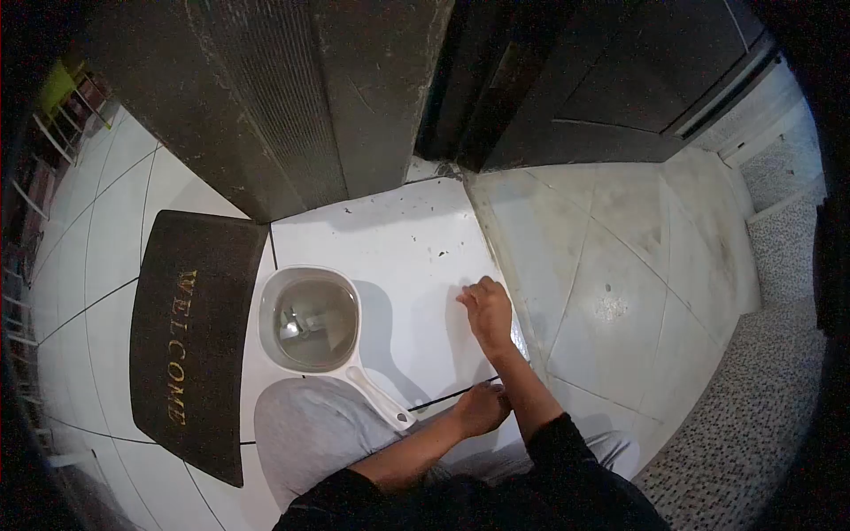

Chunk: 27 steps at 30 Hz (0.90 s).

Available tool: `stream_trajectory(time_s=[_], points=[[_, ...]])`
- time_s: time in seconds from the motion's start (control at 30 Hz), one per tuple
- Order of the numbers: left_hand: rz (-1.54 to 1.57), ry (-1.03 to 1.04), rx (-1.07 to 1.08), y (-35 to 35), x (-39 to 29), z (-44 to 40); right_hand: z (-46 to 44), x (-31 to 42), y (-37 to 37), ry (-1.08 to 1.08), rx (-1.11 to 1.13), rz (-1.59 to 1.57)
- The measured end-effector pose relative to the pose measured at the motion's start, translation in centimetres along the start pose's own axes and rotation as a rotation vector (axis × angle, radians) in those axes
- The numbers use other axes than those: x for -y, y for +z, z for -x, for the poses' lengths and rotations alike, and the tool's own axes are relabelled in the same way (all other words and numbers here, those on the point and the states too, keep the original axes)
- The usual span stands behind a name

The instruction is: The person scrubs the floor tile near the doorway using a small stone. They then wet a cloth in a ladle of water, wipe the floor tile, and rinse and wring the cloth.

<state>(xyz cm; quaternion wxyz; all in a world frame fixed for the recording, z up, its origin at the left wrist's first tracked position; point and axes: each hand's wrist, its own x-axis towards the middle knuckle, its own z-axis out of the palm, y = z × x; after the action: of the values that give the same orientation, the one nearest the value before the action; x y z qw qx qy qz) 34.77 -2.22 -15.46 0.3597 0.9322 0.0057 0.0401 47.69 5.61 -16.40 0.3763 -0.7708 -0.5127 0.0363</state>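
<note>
My right hand is over the white floor tile, its fingers bent and drawn together; whatever they may hold is too small to make out. Close to my right forearm, my left hand has its fingers curled and partly hidden behind that arm. A white dipper filled with clear liquid rests on the tile to the left of both hands. Its handle points toward my knee. Small dark specks lie on the tile beyond my right hand.
A dark "WELCOME" mat lies at the left. Dark wall panelling and a dark door stand ahead. Paler, stained tiles and a speckled step are at the right. My grey-clad knee is beside the dipper.
</note>
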Motion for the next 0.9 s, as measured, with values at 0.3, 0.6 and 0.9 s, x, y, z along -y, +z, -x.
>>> stream_trajectory(time_s=[0.3, 0.6, 0.9], points=[[0.158, -0.044, -0.093, -1.2, 0.0, 0.4, -3.3, 0.8, 0.1, 0.045, 0.098, 0.236], [-0.007, 0.037, 0.013, -0.5, 0.0, 0.2, -3.7, 1.1, -0.2, 0.009, 0.104, 0.232], [0.003, 0.067, -0.064, 0.6, 0.2, 0.2, 2.9, 2.3, -2.7, 0.020, 0.174, 0.118]])
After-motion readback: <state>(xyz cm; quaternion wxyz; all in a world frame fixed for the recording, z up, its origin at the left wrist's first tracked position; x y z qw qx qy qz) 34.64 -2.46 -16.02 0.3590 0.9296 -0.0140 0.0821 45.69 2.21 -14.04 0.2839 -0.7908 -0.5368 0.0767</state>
